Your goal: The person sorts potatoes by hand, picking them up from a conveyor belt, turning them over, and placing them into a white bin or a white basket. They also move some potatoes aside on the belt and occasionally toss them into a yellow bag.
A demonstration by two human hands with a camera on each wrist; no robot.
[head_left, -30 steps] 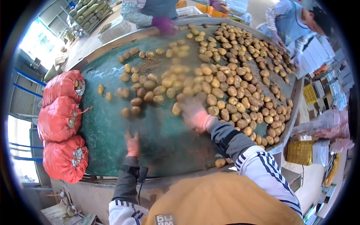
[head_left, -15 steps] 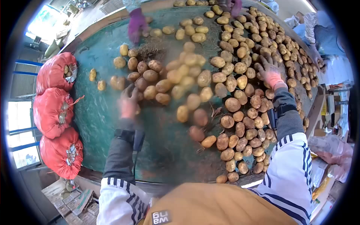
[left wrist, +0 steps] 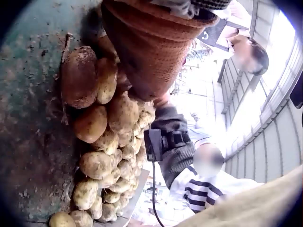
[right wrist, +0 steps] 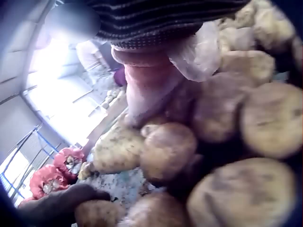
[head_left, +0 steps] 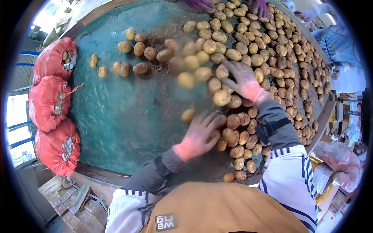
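Note:
Many potatoes (head_left: 235, 121) lie on a green tabletop (head_left: 116, 112), densely on the right half. My gloved left hand (head_left: 200, 134), fingers stretched out, touches potatoes at the near edge of the pile. In the left wrist view that hand (left wrist: 147, 52) hangs close over brown and yellow potatoes (left wrist: 90, 123). My gloved right hand (head_left: 244, 81) lies with spread fingers over potatoes farther away, its fingertips right at one potato (head_left: 222, 71). The right wrist view shows that hand (right wrist: 151, 90) low among potatoes (right wrist: 168, 149), its fingertips hidden.
Three red mesh sacks (head_left: 50, 103) line the table's left edge. Across the table, another person's purple-gloved hands (head_left: 258, 7) reach among potatoes. Another person in blue (head_left: 337, 44) stands at the far right. Loose potatoes (head_left: 140, 68) are scattered toward the left.
My left hand has moved right to the pile's near edge. My right hand first swung far right over the potatoes, then came back left. Middle potatoes have shifted toward the pile.

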